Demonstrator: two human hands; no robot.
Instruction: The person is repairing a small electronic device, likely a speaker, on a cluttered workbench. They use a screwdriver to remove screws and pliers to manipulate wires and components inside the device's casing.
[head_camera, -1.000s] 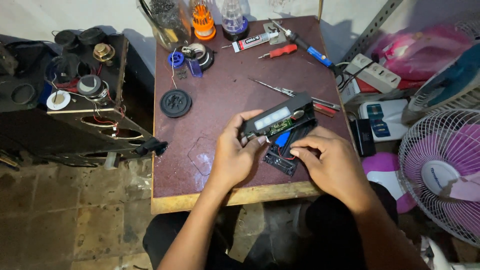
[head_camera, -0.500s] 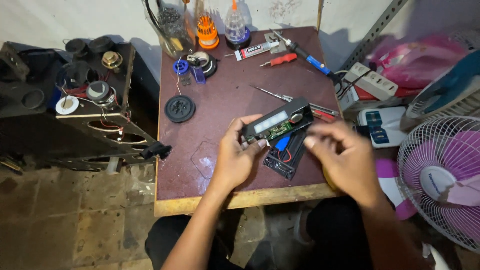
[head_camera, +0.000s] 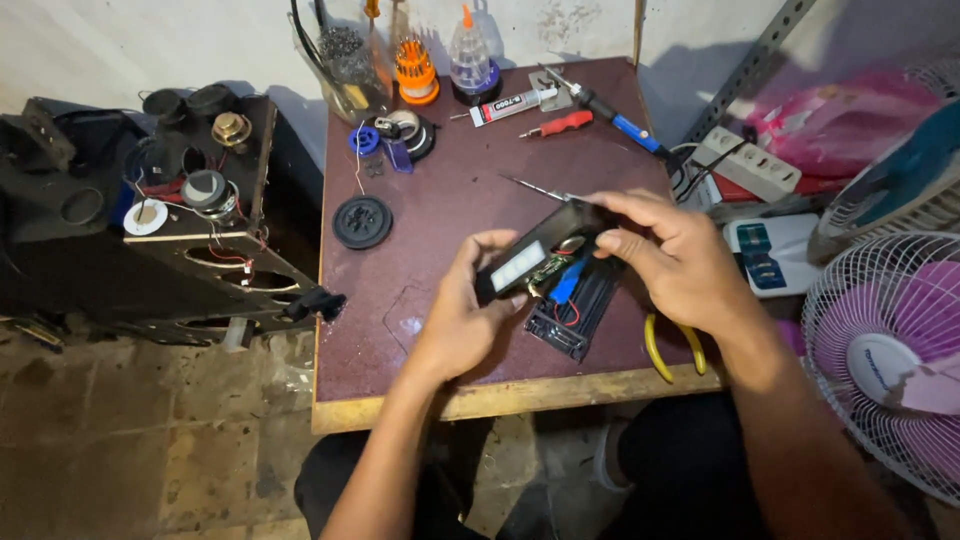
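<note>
I hold the opened black device (head_camera: 535, 262) above the worktop (head_camera: 440, 215), left hand (head_camera: 462, 318) clamping its near end, right hand (head_camera: 668, 262) pinching the far end. It looks light and fragile, its wires exposed, so edges are safest. Its battery tray (head_camera: 577, 315) lies beneath; yellow pliers (head_camera: 668, 350) just right.

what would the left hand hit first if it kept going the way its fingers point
The left hand points up and right, already touching the black device housing; past it, probably the right hand, though depth is unclear.

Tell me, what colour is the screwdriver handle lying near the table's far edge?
Red, seen from the head view: the screwdriver.
</note>
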